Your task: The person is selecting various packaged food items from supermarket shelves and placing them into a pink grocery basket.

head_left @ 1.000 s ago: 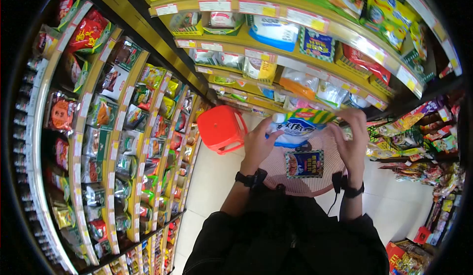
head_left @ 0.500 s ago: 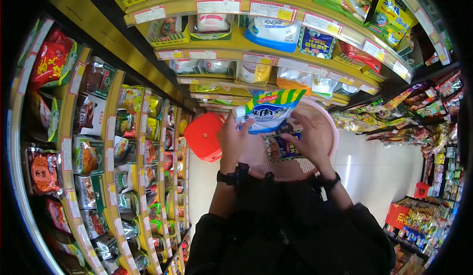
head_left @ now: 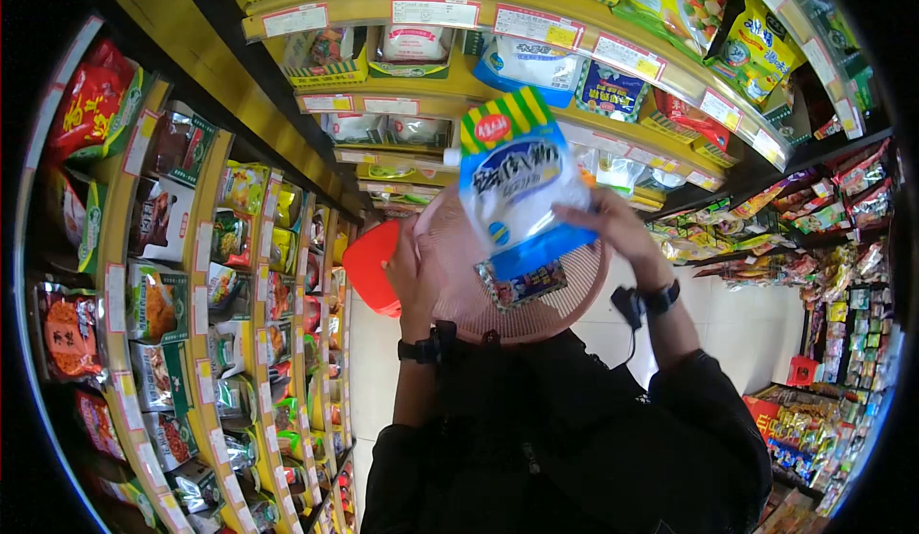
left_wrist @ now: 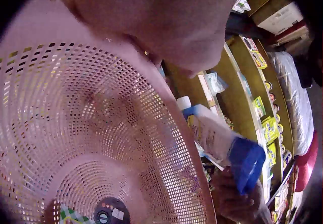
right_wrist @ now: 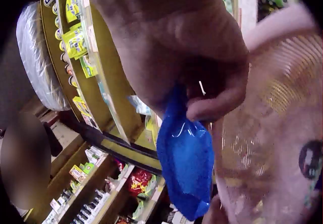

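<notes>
My right hand [head_left: 627,237] pinches the lower right side of a white, blue and yellow-green striped pouch of powder [head_left: 522,175] with a white cap. The pouch is held up, its front showing, over the far part of a pink plastic basket [head_left: 450,300]. In the right wrist view the blue bottom of the pouch [right_wrist: 185,156] hangs from the fingers. My left hand [head_left: 412,280] grips the left rim of the basket; the left wrist view shows it over the rim. A flat dark-blue packet [head_left: 525,285] with a checked edge lies inside the basket, partly hidden by the pouch.
A red plastic stool [head_left: 371,266] stands just left of the basket. Shelves [head_left: 431,94] of bagged seasonings run ahead, and another packed shelf unit [head_left: 191,276] lines the left. Hanging snack packets [head_left: 814,213] fill the right side.
The pouch passed from between both hands to the right hand alone and was tilted up to show its front. The left hand let go of it and moved onto the basket rim.
</notes>
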Demonstrator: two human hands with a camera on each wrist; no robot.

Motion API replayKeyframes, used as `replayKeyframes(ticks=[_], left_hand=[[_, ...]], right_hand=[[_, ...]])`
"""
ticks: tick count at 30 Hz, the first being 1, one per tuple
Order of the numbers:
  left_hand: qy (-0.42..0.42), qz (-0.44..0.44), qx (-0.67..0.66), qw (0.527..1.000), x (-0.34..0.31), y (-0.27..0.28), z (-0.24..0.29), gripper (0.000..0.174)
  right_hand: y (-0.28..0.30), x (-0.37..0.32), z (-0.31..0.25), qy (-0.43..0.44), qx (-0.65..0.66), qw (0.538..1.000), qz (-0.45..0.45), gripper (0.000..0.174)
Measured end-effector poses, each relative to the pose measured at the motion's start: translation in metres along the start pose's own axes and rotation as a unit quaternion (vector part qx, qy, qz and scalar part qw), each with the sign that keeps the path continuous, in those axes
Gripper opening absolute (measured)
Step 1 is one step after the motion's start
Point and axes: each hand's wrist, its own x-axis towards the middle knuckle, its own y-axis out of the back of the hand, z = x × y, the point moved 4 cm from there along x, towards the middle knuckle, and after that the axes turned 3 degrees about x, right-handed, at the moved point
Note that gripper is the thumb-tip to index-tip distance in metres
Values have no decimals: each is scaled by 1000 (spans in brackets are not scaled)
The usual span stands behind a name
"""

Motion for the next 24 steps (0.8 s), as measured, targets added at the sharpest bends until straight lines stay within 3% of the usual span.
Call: replayKeyframes(ticks=[2, 4, 6, 8, 12, 13, 15, 16, 18, 21, 24], left_hand=[[2, -5, -24, 1000, -3, 5, 4, 45], [-5, 6, -14, 1000, -6, 7, 2, 45], [-12, 16, -4, 1000, -10, 10, 3, 45], [40, 8, -22, 999, -12, 15, 3, 45], [2, 34, -16, 999, -11, 22, 12, 43], [-12, 41, -11, 999, -10, 22, 10, 42], [-24, 49, -4, 998, -11, 22, 8, 41], [-14, 55, -2, 998, -12, 23, 5, 41], [-5, 59, 0, 998, -12, 25, 4, 40], [-12, 64, -21, 998, -14, 28, 5, 39], [-16, 61, -7, 998, -13, 29, 6, 38]], right_hand=[[20, 21, -25, 78, -31, 996, 27, 36], [35, 46, -47, 70, -66, 995, 38, 38], [40, 71, -63, 168, -19, 982, 82, 39], [50, 97, -70, 218, -25, 965, 142, 39], [69, 141, -72, 308, -86, 898, 304, 40], [71, 146, -70, 309, -86, 898, 301, 40], [68, 137, -78, 326, -243, 819, 404, 39], [68, 141, -75, 325, -242, 820, 403, 39], [66, 143, -74, 397, -246, 766, 441, 36], [54, 134, -70, 448, -240, 727, 462, 35], [43, 126, -48, 401, -335, 738, 427, 30]])
